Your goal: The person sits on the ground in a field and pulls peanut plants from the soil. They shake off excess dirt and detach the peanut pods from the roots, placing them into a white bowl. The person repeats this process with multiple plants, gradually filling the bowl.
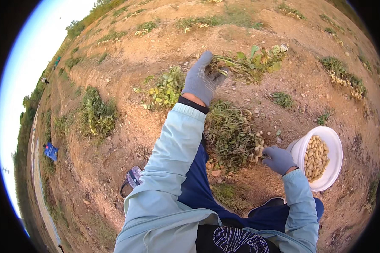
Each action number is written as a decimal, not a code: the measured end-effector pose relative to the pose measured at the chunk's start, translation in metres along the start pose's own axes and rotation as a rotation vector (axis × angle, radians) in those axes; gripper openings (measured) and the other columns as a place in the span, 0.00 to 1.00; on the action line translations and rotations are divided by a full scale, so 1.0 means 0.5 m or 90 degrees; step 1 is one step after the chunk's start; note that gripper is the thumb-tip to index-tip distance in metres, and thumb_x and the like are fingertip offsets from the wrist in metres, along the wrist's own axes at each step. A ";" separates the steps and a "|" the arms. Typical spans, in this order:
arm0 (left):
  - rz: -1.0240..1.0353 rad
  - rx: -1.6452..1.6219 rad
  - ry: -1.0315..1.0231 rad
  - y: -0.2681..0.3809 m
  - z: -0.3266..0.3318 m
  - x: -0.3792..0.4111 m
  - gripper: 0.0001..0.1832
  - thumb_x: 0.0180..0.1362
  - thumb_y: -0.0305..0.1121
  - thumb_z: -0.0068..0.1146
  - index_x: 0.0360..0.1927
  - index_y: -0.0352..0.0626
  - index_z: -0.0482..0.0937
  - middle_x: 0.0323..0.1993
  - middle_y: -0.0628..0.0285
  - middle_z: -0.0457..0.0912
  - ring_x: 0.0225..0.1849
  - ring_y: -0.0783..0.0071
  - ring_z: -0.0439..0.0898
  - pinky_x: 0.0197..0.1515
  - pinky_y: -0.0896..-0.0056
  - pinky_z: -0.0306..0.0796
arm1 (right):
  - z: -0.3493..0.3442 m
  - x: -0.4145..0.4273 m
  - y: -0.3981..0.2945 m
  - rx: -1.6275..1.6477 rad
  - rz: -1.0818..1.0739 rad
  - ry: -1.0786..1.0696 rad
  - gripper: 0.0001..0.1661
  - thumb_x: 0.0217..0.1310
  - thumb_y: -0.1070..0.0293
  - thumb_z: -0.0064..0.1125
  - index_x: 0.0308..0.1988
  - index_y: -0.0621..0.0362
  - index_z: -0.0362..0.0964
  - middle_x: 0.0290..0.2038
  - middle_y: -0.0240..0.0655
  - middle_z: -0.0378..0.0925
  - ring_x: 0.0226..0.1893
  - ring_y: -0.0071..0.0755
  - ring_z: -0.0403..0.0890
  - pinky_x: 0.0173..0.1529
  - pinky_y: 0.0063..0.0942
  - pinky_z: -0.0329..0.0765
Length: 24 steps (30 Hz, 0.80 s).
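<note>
My left hand (203, 77), in a grey knit glove, is stretched out ahead and grips an uprooted peanut plant (251, 64) by its root end. The plant's leafy stems point to the right above the soil. Between my legs lies a heap of pulled peanut plants (231, 134), with pods along its right side. My right hand (279, 160), also gloved, is at those peanut pods (259, 148) with its fingers curled. Whether it grips one is hidden. Just right of it, a white plastic bucket (335, 158) tilts towards me, holding many picked peanuts (316, 158).
Leafy peanut plants (166, 90) grow just left of the heap, and a darker clump (96, 112) stands farther left. Pulled plants with pods (345, 77) lie in rows beyond. A patterned bag (133, 177) sits by my left leg; a blue bag (51, 151) is farther off.
</note>
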State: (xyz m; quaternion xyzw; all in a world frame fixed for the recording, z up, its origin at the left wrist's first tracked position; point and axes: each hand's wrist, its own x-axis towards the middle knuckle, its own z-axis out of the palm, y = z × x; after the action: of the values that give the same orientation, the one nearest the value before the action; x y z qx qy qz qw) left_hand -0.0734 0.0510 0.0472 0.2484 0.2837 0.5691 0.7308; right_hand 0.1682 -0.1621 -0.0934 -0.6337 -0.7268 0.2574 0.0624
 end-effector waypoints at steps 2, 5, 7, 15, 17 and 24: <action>0.027 -0.052 0.016 0.038 -0.036 0.006 0.13 0.60 0.42 0.57 0.42 0.46 0.75 0.38 0.58 0.78 0.42 0.59 0.76 0.47 0.52 0.74 | -0.001 -0.003 0.005 -0.016 0.001 -0.019 0.17 0.55 0.57 0.57 0.45 0.48 0.72 0.38 0.40 0.75 0.39 0.49 0.79 0.44 0.43 0.75; 0.073 -0.127 0.091 0.102 -0.103 0.031 0.14 0.62 0.44 0.54 0.40 0.45 0.75 0.38 0.58 0.78 0.43 0.59 0.76 0.50 0.50 0.73 | -0.001 -0.003 0.008 -0.040 0.007 -0.045 0.17 0.56 0.56 0.57 0.45 0.48 0.73 0.38 0.40 0.76 0.39 0.49 0.79 0.44 0.43 0.75; 0.158 -0.122 0.175 0.172 -0.164 0.064 0.18 0.64 0.48 0.50 0.38 0.41 0.74 0.38 0.57 0.78 0.45 0.57 0.76 0.55 0.48 0.72 | -0.002 -0.013 0.004 -0.052 0.011 -0.061 0.17 0.56 0.55 0.57 0.44 0.49 0.73 0.37 0.41 0.76 0.39 0.49 0.79 0.44 0.43 0.75; -0.153 0.299 0.374 0.273 -0.421 0.147 0.43 0.60 0.60 0.49 0.70 0.44 0.50 0.63 0.42 0.62 0.57 0.46 0.72 0.55 0.47 0.71 | -0.007 -0.002 -0.002 -0.058 0.010 -0.083 0.16 0.58 0.56 0.55 0.45 0.49 0.71 0.38 0.41 0.77 0.40 0.49 0.79 0.45 0.44 0.75; -0.167 0.390 0.288 0.200 -0.389 0.143 0.36 0.62 0.56 0.49 0.63 0.39 0.59 0.56 0.44 0.69 0.54 0.49 0.75 0.53 0.51 0.73 | -0.009 -0.002 0.003 -0.069 0.028 -0.082 0.16 0.58 0.55 0.54 0.44 0.49 0.71 0.38 0.41 0.77 0.40 0.49 0.79 0.44 0.44 0.75; -0.196 1.067 -0.302 -0.020 -0.163 0.155 0.27 0.57 0.56 0.55 0.46 0.42 0.79 0.40 0.53 0.82 0.48 0.57 0.79 0.46 0.61 0.73 | -0.025 0.003 -0.005 -0.077 0.025 -0.062 0.15 0.58 0.58 0.52 0.44 0.50 0.71 0.38 0.41 0.76 0.39 0.49 0.79 0.43 0.44 0.76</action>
State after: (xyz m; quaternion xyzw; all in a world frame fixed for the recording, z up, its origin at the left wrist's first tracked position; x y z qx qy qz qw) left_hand -0.1087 0.1273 -0.0281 0.7729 0.4786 0.0032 0.4166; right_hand 0.1708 -0.1571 -0.0820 -0.6374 -0.7304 0.2449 -0.0163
